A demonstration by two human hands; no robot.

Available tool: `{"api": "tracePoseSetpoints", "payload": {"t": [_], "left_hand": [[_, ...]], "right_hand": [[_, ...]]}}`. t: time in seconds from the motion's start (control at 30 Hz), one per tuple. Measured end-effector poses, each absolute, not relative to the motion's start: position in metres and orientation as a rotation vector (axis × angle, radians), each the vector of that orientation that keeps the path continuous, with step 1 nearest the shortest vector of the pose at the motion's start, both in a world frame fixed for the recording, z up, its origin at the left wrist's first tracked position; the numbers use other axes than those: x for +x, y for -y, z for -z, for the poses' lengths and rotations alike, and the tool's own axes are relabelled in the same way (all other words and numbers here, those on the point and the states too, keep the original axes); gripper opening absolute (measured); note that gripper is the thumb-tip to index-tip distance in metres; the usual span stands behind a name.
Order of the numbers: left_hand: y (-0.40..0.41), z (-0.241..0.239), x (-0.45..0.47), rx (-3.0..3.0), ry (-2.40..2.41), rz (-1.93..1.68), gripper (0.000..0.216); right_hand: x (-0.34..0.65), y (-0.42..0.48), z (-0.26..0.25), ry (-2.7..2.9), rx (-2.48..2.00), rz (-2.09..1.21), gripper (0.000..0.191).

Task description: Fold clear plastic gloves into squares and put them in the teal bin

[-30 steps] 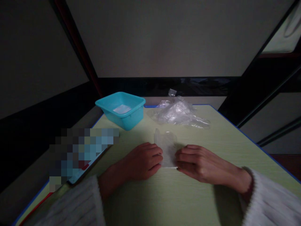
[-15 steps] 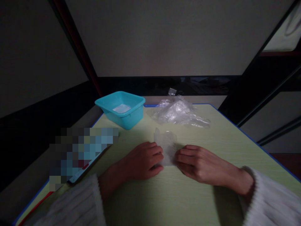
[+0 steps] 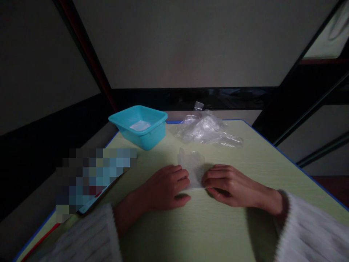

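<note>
A small clear plastic glove (image 3: 193,165) lies flat on the pale green table (image 3: 207,225) between my hands. My left hand (image 3: 166,187) rests on its left edge with the fingers curled and pinching the film. My right hand (image 3: 230,183) grips the glove's right lower edge with curled fingers. Both wrists wear white knitted sleeves.
A turquoise plastic tub (image 3: 139,125) holding a flat clear piece stands at the far left. A heap of clear plastic gloves (image 3: 207,129) lies at the table's far edge. A blurred-out flat object (image 3: 92,178) lies at the left edge. Dark walls surround the table.
The near edge of the glove has moved slightly away from me as both hands edged forward on it. The hands stay on either side of it.
</note>
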State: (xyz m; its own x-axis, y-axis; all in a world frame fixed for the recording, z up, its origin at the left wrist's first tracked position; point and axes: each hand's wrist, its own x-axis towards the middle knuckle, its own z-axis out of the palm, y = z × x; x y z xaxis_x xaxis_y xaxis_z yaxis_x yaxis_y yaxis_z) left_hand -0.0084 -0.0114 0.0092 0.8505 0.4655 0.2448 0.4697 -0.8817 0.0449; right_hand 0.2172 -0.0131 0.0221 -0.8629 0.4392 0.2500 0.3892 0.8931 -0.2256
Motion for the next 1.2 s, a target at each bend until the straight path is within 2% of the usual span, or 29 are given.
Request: {"api": "tracePoseSetpoints", "payload": {"t": [0.1, 0.3, 0.4, 0.63, 1.2], "left_hand": [[0.011, -0.009, -0.007, -2.978, 0.733, 0.351, 0.008], [0.010, -0.010, -0.004, -2.933, 0.715, 0.294, 0.015], [0.010, -0.010, -0.004, -2.931, 0.708, 0.305, 0.015], [0.010, -0.009, -0.005, -2.945, 0.718, 0.343, 0.019], [0.004, -0.006, -0.014, -2.947, 0.824, 0.496, 0.014]], "right_hand": [[0.218, 0.013, -0.023, 2.742, -0.630, -0.291, 0.022], [0.219, 0.013, -0.024, 2.735, -0.641, -0.282, 0.022], [0.220, 0.012, -0.023, 2.762, -0.627, -0.189, 0.021], [0.217, 0.009, -0.014, 2.773, -0.579, 0.086, 0.035], [0.210, 0.009, -0.009, 2.769, -0.522, 0.247, 0.035]]}}
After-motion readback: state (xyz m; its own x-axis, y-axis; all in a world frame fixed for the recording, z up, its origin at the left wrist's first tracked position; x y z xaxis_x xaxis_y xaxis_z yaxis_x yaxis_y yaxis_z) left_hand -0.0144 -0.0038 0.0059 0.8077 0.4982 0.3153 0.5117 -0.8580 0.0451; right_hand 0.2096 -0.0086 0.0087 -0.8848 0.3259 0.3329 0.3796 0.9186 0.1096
